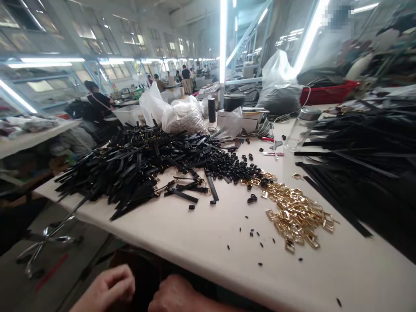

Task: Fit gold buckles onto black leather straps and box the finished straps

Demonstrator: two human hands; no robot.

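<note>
Below the table's near edge, over my dark lap, my left hand (pixel 112 284) has its fingers curled in and the thumb against them. My right hand (pixel 173 292) is beside it, closed like a fist and cut by the bottom of the view. Whatever either hand may hold is hidden. Neither hand touches the table. Nearest on the table lie black straps (pixel 130 173) with small buckles in a big heap, a pile of small black loops (pixel 232 167), and a pile of gold rectangular buckles (pixel 299 214).
Long black strips (pixel 357 143) cover the table's right side. Small black bits (pixel 251 234) are scattered near the front. A glass jar (pixel 302 128), a red-handled tool (pixel 273 154) and plastic bags (pixel 183 115) stand farther back. A wheeled chair base (pixel 45 242) is at lower left; a person (pixel 97 102) is beyond.
</note>
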